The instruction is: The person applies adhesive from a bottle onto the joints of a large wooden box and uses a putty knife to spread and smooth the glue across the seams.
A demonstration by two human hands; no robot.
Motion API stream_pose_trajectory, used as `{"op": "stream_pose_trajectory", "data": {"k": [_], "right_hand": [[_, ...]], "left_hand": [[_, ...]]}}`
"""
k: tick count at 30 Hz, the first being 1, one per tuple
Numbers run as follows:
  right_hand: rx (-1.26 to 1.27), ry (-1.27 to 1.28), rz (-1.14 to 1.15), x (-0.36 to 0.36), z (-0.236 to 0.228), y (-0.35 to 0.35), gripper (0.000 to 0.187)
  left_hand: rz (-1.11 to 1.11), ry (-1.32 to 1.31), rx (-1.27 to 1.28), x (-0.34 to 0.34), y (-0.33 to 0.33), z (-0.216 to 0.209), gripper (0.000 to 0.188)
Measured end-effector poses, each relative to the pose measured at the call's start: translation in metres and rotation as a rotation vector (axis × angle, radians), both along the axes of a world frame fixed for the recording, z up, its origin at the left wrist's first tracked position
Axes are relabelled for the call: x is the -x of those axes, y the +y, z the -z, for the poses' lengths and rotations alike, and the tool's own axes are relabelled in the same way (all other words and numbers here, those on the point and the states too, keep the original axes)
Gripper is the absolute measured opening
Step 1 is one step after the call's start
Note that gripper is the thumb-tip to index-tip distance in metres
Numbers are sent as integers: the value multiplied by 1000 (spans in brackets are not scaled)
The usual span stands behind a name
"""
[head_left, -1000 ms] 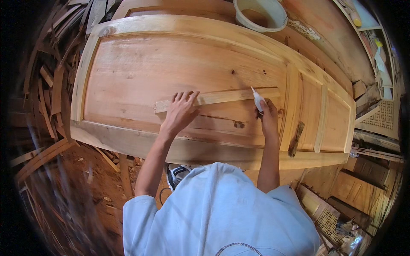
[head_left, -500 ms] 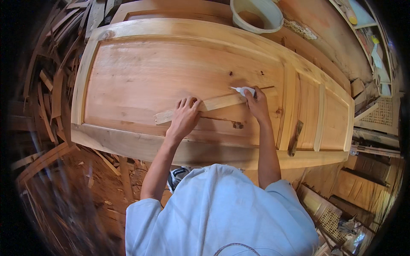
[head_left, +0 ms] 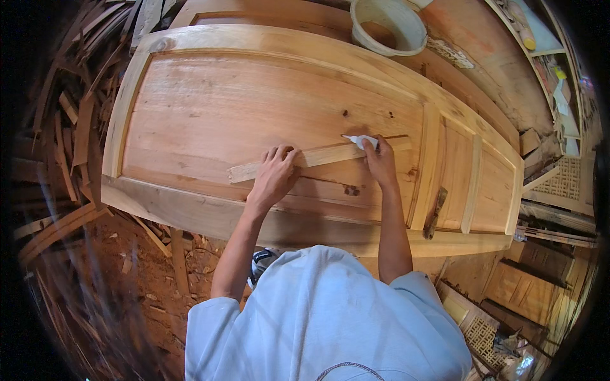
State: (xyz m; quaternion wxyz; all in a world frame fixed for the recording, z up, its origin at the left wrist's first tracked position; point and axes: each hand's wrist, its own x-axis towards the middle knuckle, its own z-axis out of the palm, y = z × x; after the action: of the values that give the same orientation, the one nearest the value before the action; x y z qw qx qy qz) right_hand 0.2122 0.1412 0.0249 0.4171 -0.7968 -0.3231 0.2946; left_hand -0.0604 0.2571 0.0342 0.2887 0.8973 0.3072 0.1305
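White plastic first: a small nozzled bottle (head_left: pixel 364 141) in the right hand (head_left: pixel 382 164), fingers closed around its body. Nozzle points left, just beyond the far edge of a pale wooden strip (head_left: pixel 327 155); from my remote station I can't tell whether the tip touches anything.

Left hand (head_left: pixel 274 179) lies over the strip nearer its left end, fingers bent across it. I can't tell if they grip or merely rest. The strip lies aslant on a large panelled wooden door (head_left: pixel 210 114), its right end farther from the wearer than its left. Dark knots (head_left: pixel 351 190) mark the wood between the wrists.

Farther right on the door I note a tool with a dark, narrow body (head_left: pixel 435 213), kind unclear. Beyond the door's far edge: a whitish bucket (head_left: pixel 413 39). Left side, heaped scrap wood (head_left: pixel 79 143) above reddish-brown ground (head_left: pixel 152 273); far right, a lattice panel (head_left: pixel 565 179).
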Motion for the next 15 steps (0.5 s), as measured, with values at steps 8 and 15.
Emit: {"op": "stream_pose_trajectory", "data": {"k": [8, 15], "right_hand": [[14, 87, 28, 2, -5, 0, 30], [3, 71, 9, -1, -1, -5, 30]], "left_hand": [[-23, -10, -39, -5, -3, 2, 46], [-10, -35, -54, -11, -4, 6, 46]]}}
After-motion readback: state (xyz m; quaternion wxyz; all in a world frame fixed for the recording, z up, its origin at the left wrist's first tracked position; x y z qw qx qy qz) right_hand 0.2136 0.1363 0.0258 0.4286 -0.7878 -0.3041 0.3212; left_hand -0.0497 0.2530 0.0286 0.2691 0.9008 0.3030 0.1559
